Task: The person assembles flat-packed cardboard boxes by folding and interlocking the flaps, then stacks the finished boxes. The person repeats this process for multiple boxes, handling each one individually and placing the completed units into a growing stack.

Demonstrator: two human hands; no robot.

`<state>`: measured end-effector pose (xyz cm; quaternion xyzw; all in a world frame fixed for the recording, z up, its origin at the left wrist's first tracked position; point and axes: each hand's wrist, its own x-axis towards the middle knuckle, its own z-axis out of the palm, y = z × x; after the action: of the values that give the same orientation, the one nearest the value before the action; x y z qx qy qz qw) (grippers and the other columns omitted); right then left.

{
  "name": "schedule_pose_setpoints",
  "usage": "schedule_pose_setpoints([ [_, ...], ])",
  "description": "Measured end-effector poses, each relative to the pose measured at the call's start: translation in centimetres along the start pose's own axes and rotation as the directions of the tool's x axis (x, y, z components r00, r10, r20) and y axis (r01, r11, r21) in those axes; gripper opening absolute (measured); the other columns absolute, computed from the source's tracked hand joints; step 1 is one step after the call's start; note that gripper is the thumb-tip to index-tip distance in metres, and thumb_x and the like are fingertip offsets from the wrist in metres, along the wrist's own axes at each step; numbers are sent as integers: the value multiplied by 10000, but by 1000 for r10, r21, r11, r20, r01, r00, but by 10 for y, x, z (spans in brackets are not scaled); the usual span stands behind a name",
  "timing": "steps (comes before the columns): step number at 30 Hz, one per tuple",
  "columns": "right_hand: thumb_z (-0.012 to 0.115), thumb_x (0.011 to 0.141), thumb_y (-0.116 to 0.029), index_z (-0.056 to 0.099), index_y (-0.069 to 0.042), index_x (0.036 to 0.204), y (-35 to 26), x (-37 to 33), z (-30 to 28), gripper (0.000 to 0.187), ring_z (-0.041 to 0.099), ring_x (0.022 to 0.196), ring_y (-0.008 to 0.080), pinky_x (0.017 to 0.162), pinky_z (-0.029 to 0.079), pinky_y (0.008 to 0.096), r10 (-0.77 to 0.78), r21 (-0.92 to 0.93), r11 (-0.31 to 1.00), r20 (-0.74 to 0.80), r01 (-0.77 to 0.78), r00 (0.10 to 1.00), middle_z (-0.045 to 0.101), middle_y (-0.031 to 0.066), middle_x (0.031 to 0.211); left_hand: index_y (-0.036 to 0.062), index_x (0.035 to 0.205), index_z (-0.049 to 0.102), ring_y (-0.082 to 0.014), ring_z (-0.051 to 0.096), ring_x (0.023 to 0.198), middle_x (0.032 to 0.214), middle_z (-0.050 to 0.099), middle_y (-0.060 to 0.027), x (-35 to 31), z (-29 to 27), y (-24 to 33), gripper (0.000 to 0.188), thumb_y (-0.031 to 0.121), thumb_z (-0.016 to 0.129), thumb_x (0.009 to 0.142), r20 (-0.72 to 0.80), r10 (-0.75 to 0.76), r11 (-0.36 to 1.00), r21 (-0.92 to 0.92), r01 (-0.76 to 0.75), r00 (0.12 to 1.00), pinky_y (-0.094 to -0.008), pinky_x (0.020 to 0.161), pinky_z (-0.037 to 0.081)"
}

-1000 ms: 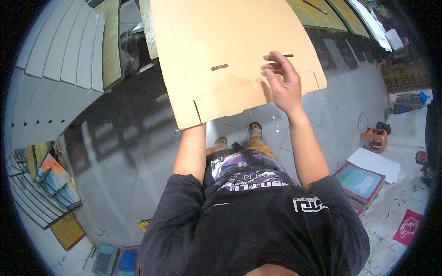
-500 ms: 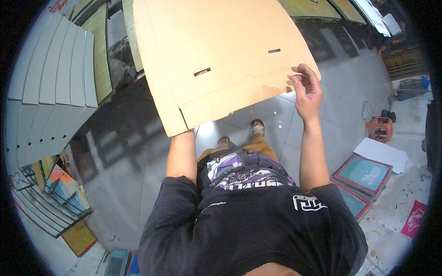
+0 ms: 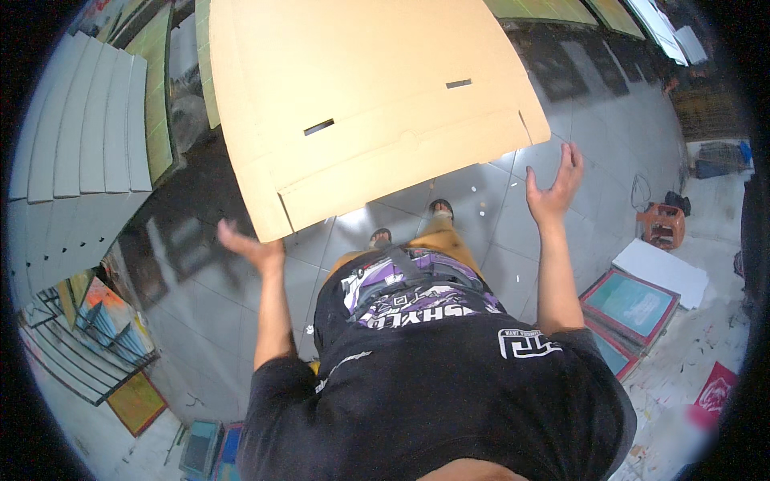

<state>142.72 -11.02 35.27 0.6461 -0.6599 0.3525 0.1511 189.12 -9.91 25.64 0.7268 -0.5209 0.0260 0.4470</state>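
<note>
A large tan cardboard sheet [image 3: 377, 72] with two small slots and a creased flap along its near edge spans the upper middle. By its near left corner is my left hand [image 3: 250, 244], thumb or finger stretched outward and slightly blurred. The corner partly covers that hand, so whether they touch I cannot tell. My right hand [image 3: 555, 188] is raised just off the near right corner, its fingers apart with nothing in them.
Pale grey folded boards [image 3: 88, 120] are stacked at left, near a black metal rack [image 3: 88, 353]. At right are an orange stool [image 3: 662, 225], a white sheet [image 3: 662, 268] and teal-faced red frames [image 3: 631, 301]. Grey floor tiles [image 3: 513, 232] lie below.
My left hand has come out from beneath the cardboard sheet and moved left. My right hand has moved off its right edge, fingers spreading. The sheet appears slightly further left.
</note>
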Motion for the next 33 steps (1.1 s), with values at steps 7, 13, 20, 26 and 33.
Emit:
schedule_pose_setpoints([
  [7, 693, 574, -179, 373, -278, 1257, -21, 47, 1, 760, 186, 1296, 272, 956, 177, 570, -548, 59, 824, 337, 564, 766, 189, 88, 1410, 2, 1328, 160, -371, 96, 1295, 1367, 177, -218, -9, -56, 107, 895, 227, 632, 601, 178, 629, 746, 135, -652, 756, -521, 1024, 53],
  [13, 695, 608, -262, 388, -279, 1237, -60, 77, 21, 700, 207, 1284, 280, 956, 170, 583, -669, 150, 651, 576, 744, 469, 195, 72, 1408, 135, 1325, 289, -344, 191, 1285, 1374, 264, -123, 14, 2, 206, 713, 129, 578, 674, 674, 386, 703, 227, -673, 630, -577, 995, 90],
  [20, 596, 670, -487, 428, -135, 1212, -99, 89, 24, 668, 132, 1299, 298, 971, 118, 594, -739, 648, 606, 245, 461, 627, 161, 134, 1406, 97, 1325, 263, -325, 192, 1288, 1375, 251, -133, 11, 17, 224, 652, 71, 503, 719, 671, 256, 736, 331, -590, 696, -581, 962, 200],
  [26, 653, 647, -389, 390, -128, 1260, -85, 115, 16, 717, 156, 1295, 310, 953, 172, 611, -790, 697, 599, 438, 393, 428, 129, 136, 1413, 75, 1311, 284, -322, 242, 1268, 1358, 287, -142, 5, 15, 211, 666, 11, 490, 681, 638, 175, 724, 433, -537, 750, -549, 970, 226],
  [33, 612, 688, -112, 400, -64, 1236, -22, 116, 27, 589, 232, 1266, 349, 962, 257, 555, -755, 513, 633, 576, 580, 315, 213, 170, 1379, 63, 1279, 336, -328, 306, 1232, 1317, 350, -143, 21, 5, 205, 631, -41, 474, 673, 707, 239, 726, 325, -606, 666, -446, 984, 291],
])
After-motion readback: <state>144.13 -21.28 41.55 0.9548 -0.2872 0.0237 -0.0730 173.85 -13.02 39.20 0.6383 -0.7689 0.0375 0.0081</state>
